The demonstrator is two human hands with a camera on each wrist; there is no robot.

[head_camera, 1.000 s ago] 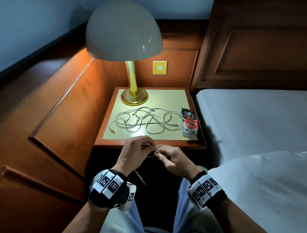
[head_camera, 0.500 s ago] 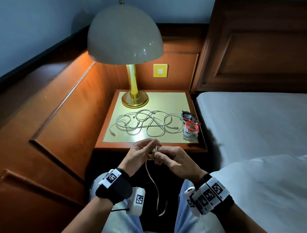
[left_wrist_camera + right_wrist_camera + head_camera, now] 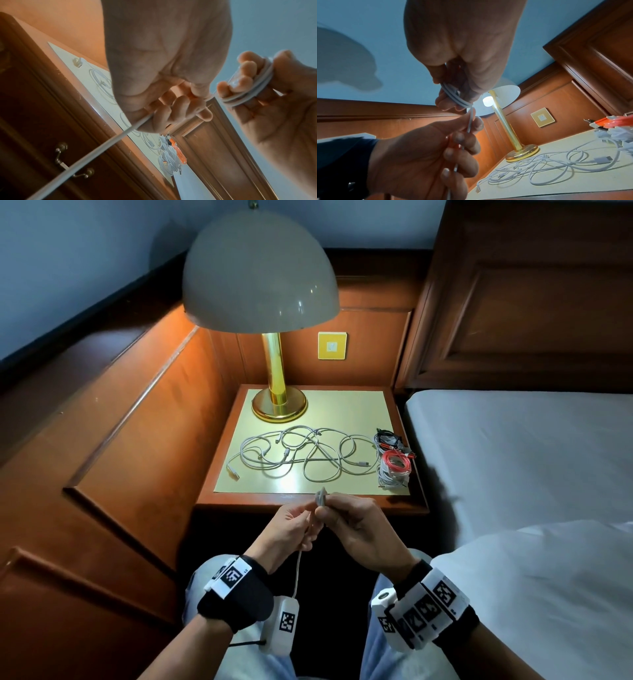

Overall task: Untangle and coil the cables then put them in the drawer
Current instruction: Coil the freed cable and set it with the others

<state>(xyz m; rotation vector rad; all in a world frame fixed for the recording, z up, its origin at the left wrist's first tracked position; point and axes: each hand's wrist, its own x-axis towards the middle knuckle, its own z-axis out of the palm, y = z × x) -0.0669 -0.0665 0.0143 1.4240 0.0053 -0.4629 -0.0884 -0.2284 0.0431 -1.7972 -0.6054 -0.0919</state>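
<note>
A white cable is partly wound into a small coil (image 3: 321, 497) that my right hand (image 3: 352, 525) grips between thumb and fingers; the loops wrap round those fingers (image 3: 264, 81). My left hand (image 3: 294, 525) pinches the cable's free tail (image 3: 297, 571) just below the coil, and the tail runs through its curled fingers (image 3: 96, 151) and hangs between my knees. Both hands are held just in front of the nightstand (image 3: 310, 501). A loose tangle of white cables (image 3: 301, 453) lies on its top. The drawer front with a brass handle (image 3: 73, 162) is shut.
A brass lamp (image 3: 279, 402) with a wide dome shade stands at the nightstand's back left. Coiled red, white and black cable bundles (image 3: 394, 465) lie at its right edge. The bed (image 3: 520, 460) is on the right, and wood panelling on the left.
The hands stay together in front of the nightstand. A loop of the coil now stands up above my right fingers, and the hanging tail has drawn up shorter and straighter.
</note>
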